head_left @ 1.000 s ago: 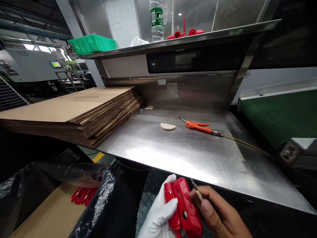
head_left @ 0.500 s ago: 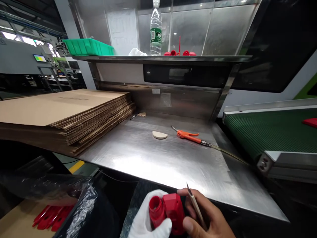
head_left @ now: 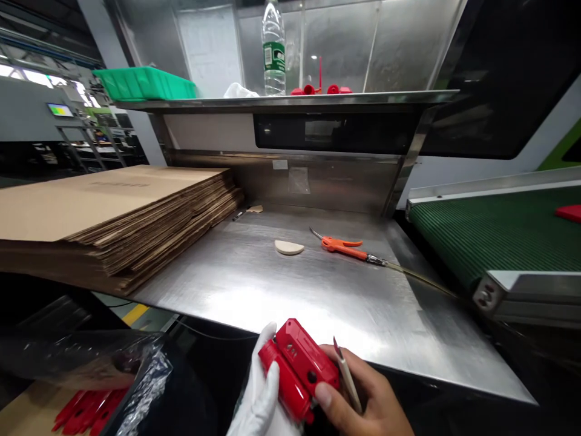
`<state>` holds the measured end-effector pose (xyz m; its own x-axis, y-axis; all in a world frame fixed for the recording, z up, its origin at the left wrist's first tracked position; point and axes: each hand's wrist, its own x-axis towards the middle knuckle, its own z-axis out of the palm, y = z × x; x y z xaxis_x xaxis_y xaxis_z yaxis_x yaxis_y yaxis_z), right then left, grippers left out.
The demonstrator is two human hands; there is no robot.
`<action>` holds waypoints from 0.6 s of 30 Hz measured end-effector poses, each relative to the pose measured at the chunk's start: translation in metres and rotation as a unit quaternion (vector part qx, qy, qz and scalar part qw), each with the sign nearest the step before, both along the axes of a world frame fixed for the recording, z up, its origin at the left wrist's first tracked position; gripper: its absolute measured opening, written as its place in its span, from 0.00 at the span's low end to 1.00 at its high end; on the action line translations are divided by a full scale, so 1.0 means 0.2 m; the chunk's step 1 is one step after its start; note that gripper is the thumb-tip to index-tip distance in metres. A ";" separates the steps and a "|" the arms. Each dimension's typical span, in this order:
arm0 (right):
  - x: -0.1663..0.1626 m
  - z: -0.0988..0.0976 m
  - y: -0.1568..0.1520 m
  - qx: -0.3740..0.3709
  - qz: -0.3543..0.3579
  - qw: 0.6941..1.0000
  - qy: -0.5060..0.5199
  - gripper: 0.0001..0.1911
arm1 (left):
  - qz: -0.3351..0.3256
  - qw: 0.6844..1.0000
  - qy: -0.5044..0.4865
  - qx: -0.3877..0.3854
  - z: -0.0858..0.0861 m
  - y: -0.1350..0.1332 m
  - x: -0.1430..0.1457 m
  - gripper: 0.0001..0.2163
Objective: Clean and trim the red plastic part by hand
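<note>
Both hands are gripping a red plastic part (head_left: pixel 297 369) just below the tabletop (head_left: pixel 318 297) edge: gloved left hand (head_left: pixel 261 402) cradling it, bare right hand (head_left: pixel 363 399) pinching it, also holding a small blade (head_left: pixel 347 375), likely for trimming.

Factory packing station: steel bench (head_left: pixel 318 297); flat cartons (head_left: pixel 113 212) at 9 o'clock; conveyor belt (head_left: pixel 494 233) at 3 o'clock.

One red plastic part (head_left: pixel 297 369), one small knife (head_left: pixel 347 378), one orange air gun (head_left: pixel 345 247), one water bottle (head_left: pixel 273 51), one green tray (head_left: pixel 145 83).
</note>
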<state>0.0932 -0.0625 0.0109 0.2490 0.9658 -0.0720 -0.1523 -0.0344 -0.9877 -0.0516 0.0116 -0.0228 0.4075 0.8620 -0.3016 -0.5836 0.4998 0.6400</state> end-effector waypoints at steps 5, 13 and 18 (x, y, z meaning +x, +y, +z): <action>0.08 0.06 0.00 -0.009 -0.022 1.000 -0.001 0.22 | -0.102 0.984 -0.146 -0.002 0.08 0.05 0.01 0.14; 0.23 0.28 0.11 0.087 0.226 0.932 -0.268 0.11 | -0.255 0.965 -0.056 -0.040 0.26 0.06 0.00 0.30; 0.19 0.27 0.18 0.078 0.198 0.937 -0.278 0.13 | -0.288 0.957 0.014 -0.011 0.27 0.02 0.03 0.32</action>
